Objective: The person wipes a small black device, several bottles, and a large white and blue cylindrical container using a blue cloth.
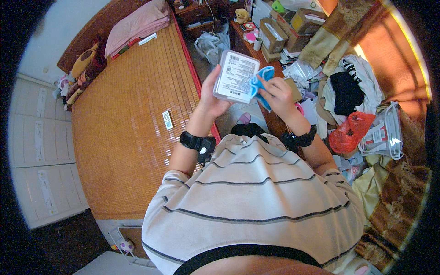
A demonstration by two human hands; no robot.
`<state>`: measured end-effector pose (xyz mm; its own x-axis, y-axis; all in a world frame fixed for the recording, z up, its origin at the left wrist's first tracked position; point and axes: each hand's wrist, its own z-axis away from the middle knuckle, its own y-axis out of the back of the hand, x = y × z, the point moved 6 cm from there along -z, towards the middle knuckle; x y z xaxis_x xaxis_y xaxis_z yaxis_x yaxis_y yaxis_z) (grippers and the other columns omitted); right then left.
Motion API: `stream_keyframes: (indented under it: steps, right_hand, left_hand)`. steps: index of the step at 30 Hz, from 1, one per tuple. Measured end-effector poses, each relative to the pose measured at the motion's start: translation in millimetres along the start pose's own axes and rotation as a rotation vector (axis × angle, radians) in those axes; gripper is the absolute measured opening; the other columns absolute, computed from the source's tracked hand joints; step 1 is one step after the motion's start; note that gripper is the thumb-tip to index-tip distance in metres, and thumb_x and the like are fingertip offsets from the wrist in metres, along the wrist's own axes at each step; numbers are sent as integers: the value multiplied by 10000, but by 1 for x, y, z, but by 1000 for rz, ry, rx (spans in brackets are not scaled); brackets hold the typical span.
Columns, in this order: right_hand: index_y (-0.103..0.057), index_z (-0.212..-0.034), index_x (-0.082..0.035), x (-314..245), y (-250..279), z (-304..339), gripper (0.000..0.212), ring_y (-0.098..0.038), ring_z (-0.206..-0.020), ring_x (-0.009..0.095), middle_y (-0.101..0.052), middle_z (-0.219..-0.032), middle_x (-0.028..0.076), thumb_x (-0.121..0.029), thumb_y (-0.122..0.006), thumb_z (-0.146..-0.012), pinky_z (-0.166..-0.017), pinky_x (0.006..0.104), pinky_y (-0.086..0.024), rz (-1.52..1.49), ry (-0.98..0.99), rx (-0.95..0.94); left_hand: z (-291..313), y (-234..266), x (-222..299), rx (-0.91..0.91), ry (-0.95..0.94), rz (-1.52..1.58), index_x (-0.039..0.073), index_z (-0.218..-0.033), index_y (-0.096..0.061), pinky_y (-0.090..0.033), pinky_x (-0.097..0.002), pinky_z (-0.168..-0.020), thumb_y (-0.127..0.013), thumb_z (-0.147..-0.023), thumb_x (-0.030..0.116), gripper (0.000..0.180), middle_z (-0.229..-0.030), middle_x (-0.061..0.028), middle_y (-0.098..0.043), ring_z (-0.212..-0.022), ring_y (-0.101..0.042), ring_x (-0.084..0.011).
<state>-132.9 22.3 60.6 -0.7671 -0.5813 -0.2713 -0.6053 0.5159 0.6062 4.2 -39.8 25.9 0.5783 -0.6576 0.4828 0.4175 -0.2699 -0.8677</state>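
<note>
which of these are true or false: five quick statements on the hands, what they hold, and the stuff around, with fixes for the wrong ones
1. The left hand holds the box. True.
2. The right hand holds a red cloth. False: it holds a blue cloth.
3. Both wrists wear black bands. True.
4. The red bag lies on the bed. False: it lies among the clutter to the right of the hands, and the bed is to their left.
5. The box has a label with dark print on its upper face. True.
</note>
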Motion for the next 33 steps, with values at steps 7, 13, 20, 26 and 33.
stream_keyframes:
  steps: [7,13,20,26,33]
  right_hand:
    - [-611,-918,2,26,2,8,216,-506,-597,227,-516,-652,102,-91,-620,-724,-549,303,-402,-168,-353,113]
    - [-608,-900,20,19,-7,-1,195,-517,-602,215,-522,-648,119,-106,-603,-752,-554,299,-399,-303,-481,211]
    - [-635,-957,-107,-35,-13,3,293,-483,-580,196,-500,-616,44,-221,-641,-687,-533,307,-398,-77,-101,104]
    - [-624,-980,-127,-45,2,37,389,-450,-588,158,-445,-628,-3,-169,-682,-597,-513,278,-380,107,60,7]
    - [-632,-972,-149,-3,55,77,372,-456,-580,150,-465,-630,-9,-225,-676,-611,-518,269,-384,263,-72,54]
  left_hand:
    - [-1,15,-40,53,93,-160,53,-1158,-442,-420,-357,-832,-432,-832,435,503,-1086,-100,-539,-966,-537,-219]
    - [-8,19,-61,87,123,-314,69,-1117,-474,-423,-335,-806,-433,-833,436,465,-1051,-78,-553,-933,-544,-189]
    - [-8,33,-61,165,3,-391,88,-1059,-518,-462,-330,-772,-460,-814,398,400,-1002,-55,-570,-899,-563,-178]
    - [-15,8,-68,-7,229,-153,34,-1036,-521,-454,-294,-774,-409,-847,415,440,-959,-90,-587,-863,-570,-190]
    - [-29,-17,-95,-73,380,-101,62,-1211,-387,-422,-397,-838,-400,-833,462,550,-1159,-114,-491,-1006,-514,-250]
